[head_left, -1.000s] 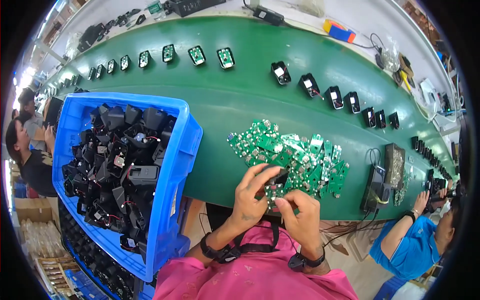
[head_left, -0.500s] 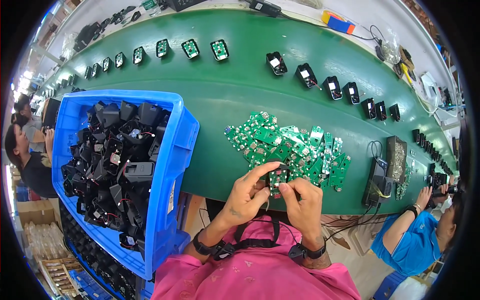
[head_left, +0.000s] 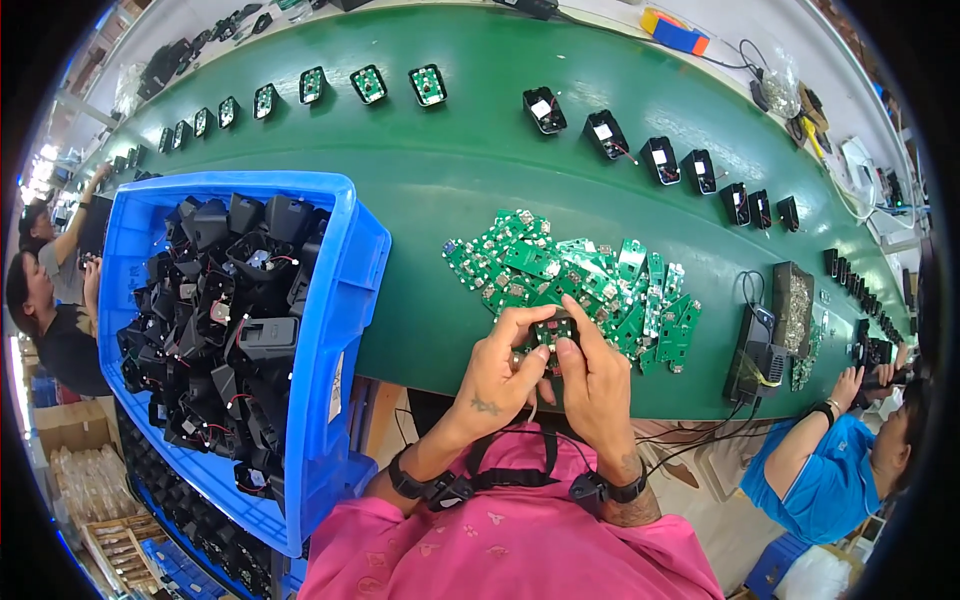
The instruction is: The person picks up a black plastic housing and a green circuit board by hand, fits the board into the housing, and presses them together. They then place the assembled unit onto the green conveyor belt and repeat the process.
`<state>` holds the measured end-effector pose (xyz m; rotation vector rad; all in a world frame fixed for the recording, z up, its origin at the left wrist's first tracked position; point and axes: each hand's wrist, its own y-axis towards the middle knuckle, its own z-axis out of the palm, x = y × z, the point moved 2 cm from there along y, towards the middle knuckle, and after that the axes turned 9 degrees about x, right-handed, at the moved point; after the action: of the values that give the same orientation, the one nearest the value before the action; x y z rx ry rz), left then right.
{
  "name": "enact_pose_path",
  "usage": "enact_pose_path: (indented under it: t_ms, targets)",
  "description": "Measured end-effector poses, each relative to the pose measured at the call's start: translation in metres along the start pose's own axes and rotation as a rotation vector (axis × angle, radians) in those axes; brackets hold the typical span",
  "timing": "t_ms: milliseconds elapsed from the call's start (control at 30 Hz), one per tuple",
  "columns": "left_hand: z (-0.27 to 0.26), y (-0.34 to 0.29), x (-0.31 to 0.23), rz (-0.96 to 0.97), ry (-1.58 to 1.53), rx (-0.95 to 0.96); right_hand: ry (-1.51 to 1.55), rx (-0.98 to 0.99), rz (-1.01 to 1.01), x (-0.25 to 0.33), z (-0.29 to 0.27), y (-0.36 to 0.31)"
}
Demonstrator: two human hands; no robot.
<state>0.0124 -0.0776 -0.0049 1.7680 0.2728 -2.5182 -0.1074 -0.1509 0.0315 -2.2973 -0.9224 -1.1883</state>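
A black housing (head_left: pixel 564 317) with a green circuit board (head_left: pixel 551 331) seated in its open face sits between the two hands, above the near edge of the green desk (head_left: pixel 415 320). Its long axis runs roughly away from the person, one short end toward the loose boards (head_left: pixel 600 285) and the other toward the body; the open face looks up at the head camera. The left hand (head_left: pixel 497 372) grips it from the left, forefinger curled at the far end and thumb by the board. The right hand (head_left: pixel 598 378) closes on its right side, thumb tip over the board, forefinger reaching past the far corner. The housing's near end is partly hidden by the thumbs
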Motion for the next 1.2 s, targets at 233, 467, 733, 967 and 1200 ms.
enact_pose_path:
  t_ms: [233,467,733,967,1200]
  targets:
    - [0.002,0.006,-0.016,0.153,0.261,-0.081,0.231,-0.033,0.048,-0.007,0.004,0.011]
    - [-0.016,0.031,-0.041,-0.043,0.124,0.046,0.465,0.048,0.234,-0.003,-0.001,0.028]
    - [-0.012,0.037,-0.044,-0.001,0.176,0.063,0.287,0.014,0.058,0.002,-0.006,0.029]
    - [-0.007,0.024,-0.038,0.717,0.768,-0.012,0.054,-0.14,-0.312,0.006,-0.013,0.021]
    - [0.006,0.011,-0.06,0.823,1.036,0.058,-0.259,-0.309,-0.715,0.006,-0.026,0.011]
